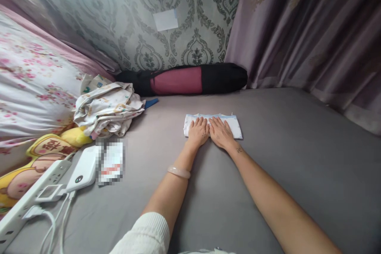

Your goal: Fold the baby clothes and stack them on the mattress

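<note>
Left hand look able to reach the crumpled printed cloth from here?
Likely yes: the left hand lies flat on the folded white cloth, gripping nothing, and flat grey sheet spans the gap to the crumpled printed cloth.

My feed shows a white sleeve (147,234) with a ribbed cuff (159,224) on the left arm (168,196), a pale bangle (179,172) nearer the left hand (199,131), and small dark markings (239,149) on the right wrist (233,146) and right hand (220,132).
</note>
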The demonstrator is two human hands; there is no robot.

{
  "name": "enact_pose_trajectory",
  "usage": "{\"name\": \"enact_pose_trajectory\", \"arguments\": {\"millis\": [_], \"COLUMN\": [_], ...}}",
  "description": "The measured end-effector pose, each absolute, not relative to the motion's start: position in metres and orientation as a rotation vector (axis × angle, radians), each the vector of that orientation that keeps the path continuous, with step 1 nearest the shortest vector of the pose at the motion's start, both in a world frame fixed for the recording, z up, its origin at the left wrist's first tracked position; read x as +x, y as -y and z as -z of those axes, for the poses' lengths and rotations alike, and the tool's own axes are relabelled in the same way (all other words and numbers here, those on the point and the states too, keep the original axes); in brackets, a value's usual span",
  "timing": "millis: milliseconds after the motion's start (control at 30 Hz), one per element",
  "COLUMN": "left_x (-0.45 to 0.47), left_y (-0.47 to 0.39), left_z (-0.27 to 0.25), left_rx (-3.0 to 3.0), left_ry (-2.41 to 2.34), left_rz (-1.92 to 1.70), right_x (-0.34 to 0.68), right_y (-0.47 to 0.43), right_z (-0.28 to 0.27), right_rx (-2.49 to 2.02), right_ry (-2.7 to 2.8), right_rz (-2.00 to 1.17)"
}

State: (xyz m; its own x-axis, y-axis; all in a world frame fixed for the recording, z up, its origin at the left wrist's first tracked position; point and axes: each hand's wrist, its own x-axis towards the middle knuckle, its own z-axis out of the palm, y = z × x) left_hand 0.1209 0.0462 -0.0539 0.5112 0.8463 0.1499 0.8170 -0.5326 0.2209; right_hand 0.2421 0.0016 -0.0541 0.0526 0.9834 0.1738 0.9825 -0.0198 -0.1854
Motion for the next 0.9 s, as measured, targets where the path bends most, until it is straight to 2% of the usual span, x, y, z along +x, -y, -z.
{"name": "enact_pose_trajectory", "arguments": {"millis": [267,400,500,700,900], "left_x": [0.117,0.099,0.085,0.08,0.074], "left_y": [-0.055,-0.067,-0.073,-0.079,-0.095], "left_z": [0.049,0.038,0.036,0.045,0.047], "left_rx": [2.527,2.428,2.361,2.195,1.872], "left_ry": [-1.398,-1.494,-1.578,-1.618,-1.577], "left_rz": [-0.57,-0.737,-0.722,-0.759,-0.968], "right_x": [0.243,0.234,0.22,0.205,0.207], "right_y": [-0.002,-0.008,-0.016,-0.024,-0.022], "right_z": [0.051,0.037,0.031,0.046,0.049], "right_rx": [-2.11,-2.127,-2.073,-2.074,-2.078], "right_ry": [2.009,2.012,2.038,2.027,2.029], "right_rz": [-0.019,-0.073,-0.023,0.041,0.045]}}
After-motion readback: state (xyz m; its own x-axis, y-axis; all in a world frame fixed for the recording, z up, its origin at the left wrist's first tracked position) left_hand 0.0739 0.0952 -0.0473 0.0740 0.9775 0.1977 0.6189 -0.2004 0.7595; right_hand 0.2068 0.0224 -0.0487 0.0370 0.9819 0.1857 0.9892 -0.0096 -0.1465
